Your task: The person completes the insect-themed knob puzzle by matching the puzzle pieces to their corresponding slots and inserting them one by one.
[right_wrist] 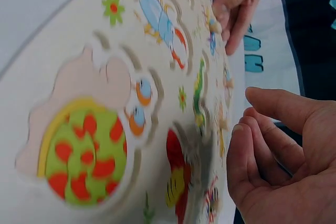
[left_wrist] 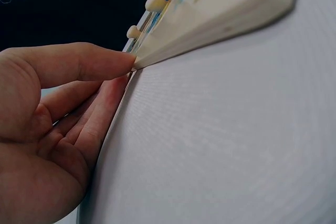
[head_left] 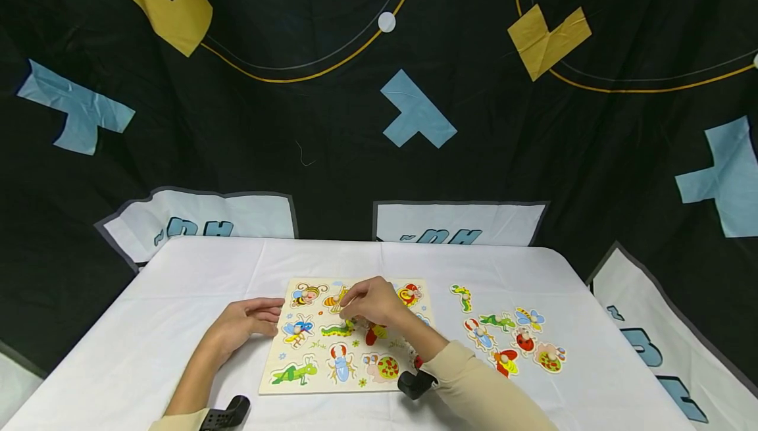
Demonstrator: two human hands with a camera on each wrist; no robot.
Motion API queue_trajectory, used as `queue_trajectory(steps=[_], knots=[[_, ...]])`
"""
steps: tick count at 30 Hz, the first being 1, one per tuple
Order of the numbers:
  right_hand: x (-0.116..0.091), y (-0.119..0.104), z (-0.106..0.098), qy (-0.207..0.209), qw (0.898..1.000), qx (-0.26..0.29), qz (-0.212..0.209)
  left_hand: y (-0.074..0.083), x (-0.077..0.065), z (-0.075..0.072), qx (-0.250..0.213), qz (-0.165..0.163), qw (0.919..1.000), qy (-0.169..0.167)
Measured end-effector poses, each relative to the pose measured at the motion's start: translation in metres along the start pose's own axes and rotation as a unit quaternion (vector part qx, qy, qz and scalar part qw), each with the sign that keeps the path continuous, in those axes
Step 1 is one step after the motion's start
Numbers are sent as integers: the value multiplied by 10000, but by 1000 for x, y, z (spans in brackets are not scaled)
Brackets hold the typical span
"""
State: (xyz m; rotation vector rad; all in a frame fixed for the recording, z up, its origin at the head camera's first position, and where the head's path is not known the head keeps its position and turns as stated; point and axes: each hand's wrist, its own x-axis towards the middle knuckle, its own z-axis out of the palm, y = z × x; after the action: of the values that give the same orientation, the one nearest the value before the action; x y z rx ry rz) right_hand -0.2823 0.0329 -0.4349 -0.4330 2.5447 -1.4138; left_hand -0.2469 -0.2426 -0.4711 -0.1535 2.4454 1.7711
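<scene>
A wooden insect puzzle board (head_left: 322,345) lies on the table, its pictures set in shaped recesses. At its left edge my left hand (head_left: 245,322) rests, fingers extended; in the left wrist view a fingertip touches the board's side (left_wrist: 210,35). My right hand (head_left: 376,301) hovers over the upper middle of the board, beside a yellow striped bee piece (head_left: 335,300). In the right wrist view its thumb and fingers (right_wrist: 275,106) are apart with nothing between them. Knobbed pieces sit at the top left, a smiling bee (head_left: 306,295), and top right, a red bug (head_left: 409,295). The right forearm hides part of the board.
Loose knobbed pieces lie right of the board: a caterpillar (head_left: 462,298), a grasshopper (head_left: 497,321), a dragonfly (head_left: 530,318), a stag beetle (head_left: 478,333), a ladybird (head_left: 524,341), a snail (head_left: 549,356) and a red-and-yellow butterfly (head_left: 505,362). A white cloth (head_left: 177,286) covers the table; a black curtain (head_left: 331,154) hangs behind.
</scene>
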Motion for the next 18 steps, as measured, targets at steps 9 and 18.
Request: queue_trajectory(steps=[9, 18], knots=[[-6, 8, -27, 200, 9996, -196, 72, 1, -1, 1, 52, -49, 10000, 20], [-9, 15, -47, 244, 9995, -72, 211, 1, -1, 1, 138, -67, 9999, 51]])
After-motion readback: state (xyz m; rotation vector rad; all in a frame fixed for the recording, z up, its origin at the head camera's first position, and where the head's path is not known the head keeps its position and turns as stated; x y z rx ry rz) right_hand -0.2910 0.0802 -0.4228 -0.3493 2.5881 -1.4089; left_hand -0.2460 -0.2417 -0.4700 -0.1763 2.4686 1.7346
